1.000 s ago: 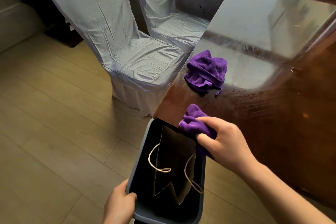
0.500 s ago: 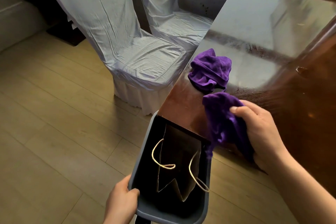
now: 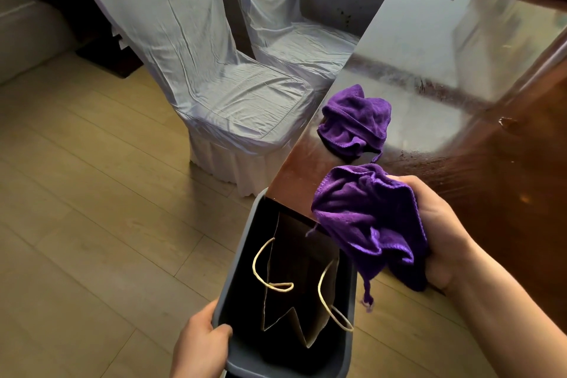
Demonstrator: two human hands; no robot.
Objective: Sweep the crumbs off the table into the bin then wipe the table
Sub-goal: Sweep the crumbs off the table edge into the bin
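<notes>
So — R hand (image 3: 441,233) fist-tight round purple cloth (image 3: 368,218) over bin (image 3: 242,242), L hand (image 3: 199,344) clamped on rim

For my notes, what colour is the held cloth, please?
Purple cloth; head view.

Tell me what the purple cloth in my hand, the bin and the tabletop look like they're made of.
Purple cloth: soft microfibre-like fabric, going by its fuzzy nap and stitched hem. Bin: likely matte grey plastic, with smooth thin walls. Tabletop: probably dark wood with a glossy finish, since it mirrors the window light.
</notes>
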